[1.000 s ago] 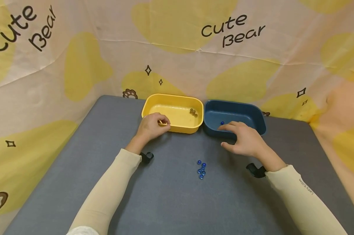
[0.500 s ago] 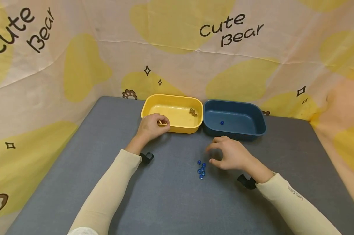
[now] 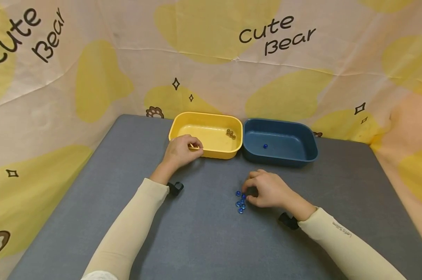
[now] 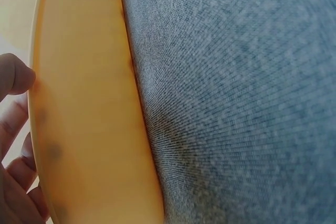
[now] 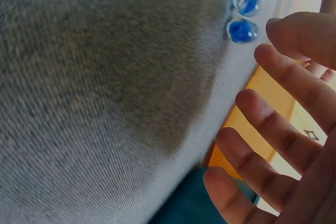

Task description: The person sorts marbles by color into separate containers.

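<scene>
In the head view my left hand (image 3: 183,151) grips the near wall of the yellow bin (image 3: 219,154), at its left end. The left wrist view shows the thumb (image 4: 20,75) at the rim and the other fingers behind the wall. My right hand (image 3: 269,190) is low over the table, fingertips right beside a small cluster of blue glass marbles (image 3: 238,203). In the right wrist view its thumb and fingers are apart, loosely bent, with a blue marble (image 5: 242,31) just off the thumb tip. Nothing shows between those fingers.
Several brownish marbles (image 3: 231,134) lie at the right end of the yellow bin. A dark blue bin (image 3: 280,158) stands against its right side, holding one blue marble (image 3: 265,146). Both sit at the back of the grey table (image 3: 197,233), before a patterned cloth (image 3: 211,58).
My right hand has come from over the dark blue bin's near rim, down and left to the blue marbles. My left hand has stayed at the yellow bin.
</scene>
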Action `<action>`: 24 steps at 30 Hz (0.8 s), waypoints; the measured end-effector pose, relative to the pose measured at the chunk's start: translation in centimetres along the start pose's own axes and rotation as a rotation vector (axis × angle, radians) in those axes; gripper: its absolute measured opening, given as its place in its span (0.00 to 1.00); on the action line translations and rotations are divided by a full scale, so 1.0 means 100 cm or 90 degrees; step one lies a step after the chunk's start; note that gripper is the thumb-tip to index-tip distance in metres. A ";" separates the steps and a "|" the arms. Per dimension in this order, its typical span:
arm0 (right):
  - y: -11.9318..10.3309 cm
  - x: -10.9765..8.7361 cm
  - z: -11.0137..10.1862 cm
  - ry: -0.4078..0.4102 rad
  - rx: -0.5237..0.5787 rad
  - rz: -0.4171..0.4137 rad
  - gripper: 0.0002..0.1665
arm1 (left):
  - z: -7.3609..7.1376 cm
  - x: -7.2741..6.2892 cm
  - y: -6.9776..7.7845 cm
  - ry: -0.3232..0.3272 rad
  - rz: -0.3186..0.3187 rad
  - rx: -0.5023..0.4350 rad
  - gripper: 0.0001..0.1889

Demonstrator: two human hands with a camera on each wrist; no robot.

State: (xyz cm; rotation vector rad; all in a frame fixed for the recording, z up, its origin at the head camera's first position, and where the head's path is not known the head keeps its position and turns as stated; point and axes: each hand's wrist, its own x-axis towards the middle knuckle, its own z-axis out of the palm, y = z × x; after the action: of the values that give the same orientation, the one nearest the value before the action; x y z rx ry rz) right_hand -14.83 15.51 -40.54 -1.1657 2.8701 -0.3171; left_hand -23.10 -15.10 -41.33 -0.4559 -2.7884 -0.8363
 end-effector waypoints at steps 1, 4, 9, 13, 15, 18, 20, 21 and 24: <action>0.000 0.000 0.001 -0.001 -0.003 0.000 0.09 | 0.000 0.000 0.000 0.000 0.000 0.001 0.04; 0.001 0.001 0.005 -0.004 -0.009 0.002 0.09 | -0.001 0.001 0.001 0.001 0.001 0.002 0.04; 0.001 0.003 0.009 -0.001 -0.015 -0.002 0.09 | -0.002 0.001 0.002 0.001 0.004 0.001 0.04; 0.000 0.004 0.010 0.002 -0.018 -0.009 0.08 | -0.002 0.001 0.001 0.001 0.007 0.003 0.04; 0.000 0.004 0.010 0.001 -0.020 -0.012 0.07 | -0.001 0.001 0.001 0.002 0.007 0.004 0.04; 0.000 0.004 0.011 0.002 -0.021 -0.016 0.07 | -0.001 0.001 0.001 0.002 0.008 0.004 0.04; 0.000 0.004 0.011 0.003 -0.021 -0.018 0.07 | -0.001 0.000 0.001 0.002 0.008 0.003 0.04; 0.000 0.004 0.012 0.004 -0.021 -0.018 0.07 | -0.001 0.000 0.001 0.002 0.007 0.003 0.04; 0.001 0.005 0.012 0.007 -0.021 -0.018 0.07 | -0.001 0.000 0.000 0.002 0.004 0.003 0.04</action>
State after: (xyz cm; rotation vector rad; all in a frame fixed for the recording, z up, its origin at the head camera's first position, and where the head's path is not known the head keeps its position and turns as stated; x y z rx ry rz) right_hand -15.09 15.02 -41.68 -1.2147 2.8802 -0.2795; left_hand -23.09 -15.17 -41.26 -0.4617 -2.7845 -0.8276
